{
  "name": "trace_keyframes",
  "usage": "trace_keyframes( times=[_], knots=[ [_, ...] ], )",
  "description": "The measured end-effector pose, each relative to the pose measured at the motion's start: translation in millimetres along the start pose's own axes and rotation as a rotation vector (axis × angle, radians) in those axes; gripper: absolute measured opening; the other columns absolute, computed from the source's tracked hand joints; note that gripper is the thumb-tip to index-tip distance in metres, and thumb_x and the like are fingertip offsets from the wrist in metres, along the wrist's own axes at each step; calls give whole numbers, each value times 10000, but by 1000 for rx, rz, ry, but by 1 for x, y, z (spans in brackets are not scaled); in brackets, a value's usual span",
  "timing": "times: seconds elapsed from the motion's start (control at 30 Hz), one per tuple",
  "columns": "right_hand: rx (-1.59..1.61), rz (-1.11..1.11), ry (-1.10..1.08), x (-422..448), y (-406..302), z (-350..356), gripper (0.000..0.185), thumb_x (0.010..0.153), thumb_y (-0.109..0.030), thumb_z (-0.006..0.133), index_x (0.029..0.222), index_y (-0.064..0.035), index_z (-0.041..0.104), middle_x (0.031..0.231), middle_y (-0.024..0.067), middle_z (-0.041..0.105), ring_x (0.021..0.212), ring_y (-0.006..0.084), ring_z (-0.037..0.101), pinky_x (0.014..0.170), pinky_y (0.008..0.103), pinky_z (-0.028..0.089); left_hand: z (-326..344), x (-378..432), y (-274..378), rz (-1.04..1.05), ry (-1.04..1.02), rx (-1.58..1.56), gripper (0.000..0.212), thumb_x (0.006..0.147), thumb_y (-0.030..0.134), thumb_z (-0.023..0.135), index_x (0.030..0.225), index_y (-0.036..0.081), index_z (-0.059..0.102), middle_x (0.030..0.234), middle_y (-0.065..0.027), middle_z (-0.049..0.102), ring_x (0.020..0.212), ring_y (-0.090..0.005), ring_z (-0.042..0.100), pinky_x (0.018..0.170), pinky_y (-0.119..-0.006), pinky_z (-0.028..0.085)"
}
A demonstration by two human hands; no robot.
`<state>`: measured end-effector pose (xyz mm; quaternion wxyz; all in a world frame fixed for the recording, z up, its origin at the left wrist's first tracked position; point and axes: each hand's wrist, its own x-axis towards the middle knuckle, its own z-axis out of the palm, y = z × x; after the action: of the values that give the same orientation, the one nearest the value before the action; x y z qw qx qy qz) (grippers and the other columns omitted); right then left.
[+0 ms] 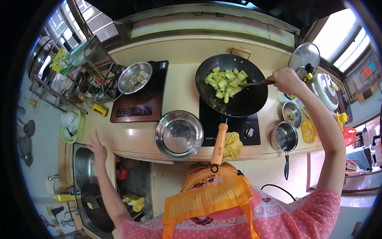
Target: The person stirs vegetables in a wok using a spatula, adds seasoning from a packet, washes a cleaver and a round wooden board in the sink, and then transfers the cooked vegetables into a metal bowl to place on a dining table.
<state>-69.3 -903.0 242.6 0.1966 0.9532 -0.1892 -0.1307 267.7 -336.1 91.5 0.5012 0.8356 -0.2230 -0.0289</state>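
Observation:
My right hand [285, 80] grips the brown handle of a metal spatula [253, 84], whose blade touches chopped green vegetable pieces [226, 80] in a black wok [247, 103]. The wok rests over the right cooktop [206, 128], its wooden handle [219, 145] pointing towards me. With fingers spread and nothing in it, my left hand [98, 148] hovers near the sink's upper edge, below a green basket [80, 127]. An empty-looking steel basin [179, 134] stands left of the wok handle. On the left induction cooktop [134, 103], a steel pan [135, 78] holds pale chunks in liquid.
A yellow cloth [234, 145] lies beside the wok handle. A small saucepan [284, 136], a steel bowl [292, 115] and an oil bottle [309, 131] stand at right. Another dark wok [97, 206] sits in the sink area. A metal rack [59, 103] with bottles is at left.

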Motion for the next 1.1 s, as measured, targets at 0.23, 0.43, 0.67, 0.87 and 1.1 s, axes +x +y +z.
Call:
trace_keyframes(
  times=[0.23, 0.43, 0.67, 0.87, 1.1],
  knots=[
    [-158, -77, 94, -33, -12, -40, 241, 788, -94, 561, 927, -236, 698, 740, 38, 653, 723, 228, 635, 612, 337, 492, 193, -61, 60, 355, -249, 258, 645, 698, 33, 577, 1319, 111, 423, 1454, -223, 153, 1346, -342, 131, 1095, -412, 129],
    [278, -267, -332, -32, 18, -30, 240, 774, -178, 612, 1004, -147, 672, 875, 121, 654, 798, 274, 619, 682, 352, 486, 283, -131, 138, -324, -1072, -602, 331, 900, 250, 524, 1126, 8, 501, 975, -49, 548, 930, -117, 519, 802, -244, 413],
    [806, 93, 50, -26, -44, 49, 327, 787, -144, 585, 1112, -119, 616, 922, 201, 630, 861, 323, 611, 779, 381, 477, 296, -131, 124, -322, -1141, -518, 426, 882, 397, 544, 1026, -2, 514, 810, -42, 563, 697, -94, 524, 621, -228, 430],
    [149, 185, -122, -50, -36, -15, 233, 823, -176, 585, 1041, -177, 667, 836, 126, 655, 807, 248, 640, 708, 368, 513, 285, -128, 140, -245, -1143, -502, 426, 876, 357, 567, 1080, -3, 467, 914, -49, 515, 823, -86, 494, 677, -227, 426],
    [118, -86, -296, -35, 26, -43, 215, 794, -257, 596, 991, -243, 681, 878, 28, 669, 781, 250, 632, 701, 339, 507, 277, -128, 155, -245, -1138, -555, 342, 872, 239, 568, 1098, 7, 460, 904, -19, 518, 803, -70, 480, 692, -225, 421]
  ],
)
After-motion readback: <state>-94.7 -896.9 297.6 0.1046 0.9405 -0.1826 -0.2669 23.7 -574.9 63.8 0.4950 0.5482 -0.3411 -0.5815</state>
